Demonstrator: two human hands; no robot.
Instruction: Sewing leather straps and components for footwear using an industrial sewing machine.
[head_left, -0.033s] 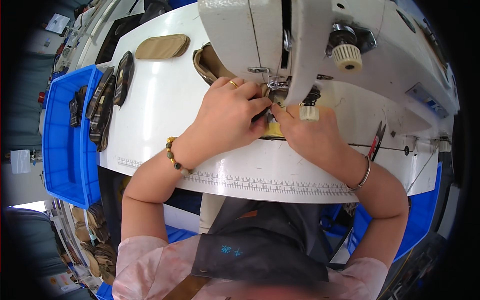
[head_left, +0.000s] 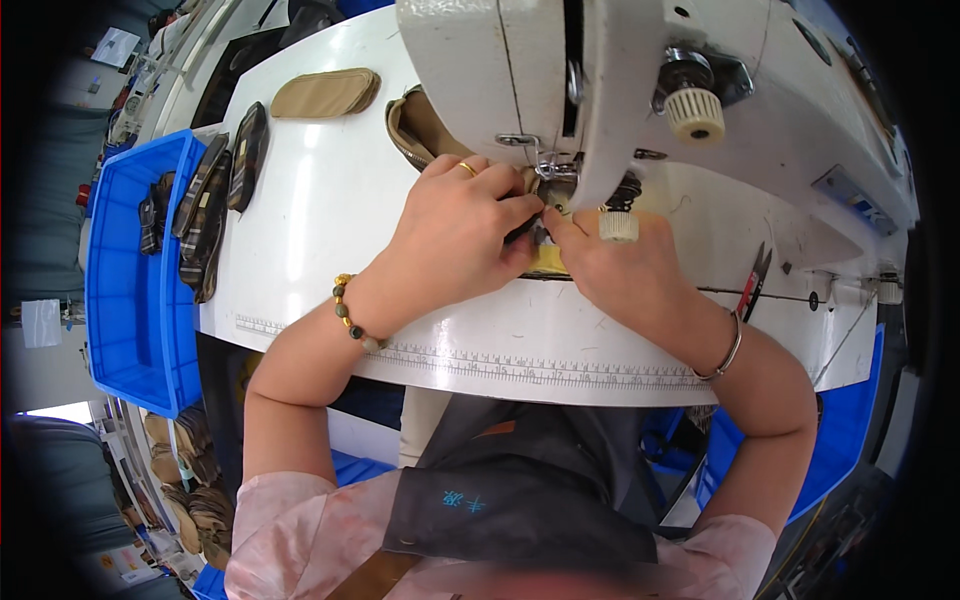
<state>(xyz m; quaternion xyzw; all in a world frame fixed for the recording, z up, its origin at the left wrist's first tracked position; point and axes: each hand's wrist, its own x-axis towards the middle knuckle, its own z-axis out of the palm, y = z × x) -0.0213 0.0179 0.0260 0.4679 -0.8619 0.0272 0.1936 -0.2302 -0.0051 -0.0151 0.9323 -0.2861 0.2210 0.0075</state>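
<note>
A tan fabric pouch with a zipper along its edge lies partly behind the white sewing machine. Its near end runs under my left hand toward the metal presser foot. The fingers of that hand are closed on the pouch, thumb and forefinger pinching a dark edge beside the foot. From the other side my right hand reaches in, its fingertips drawn together close to the left thumb. What they pinch is too small and covered to make out. Yellow tape shows on the table below the fingers.
On the white table lie a stack of tan oval pieces, plaid fabric pieces and red-handled snips. A blue bin stands at the left; another blue bin sits below the right edge. A printed ruler strip follows the front.
</note>
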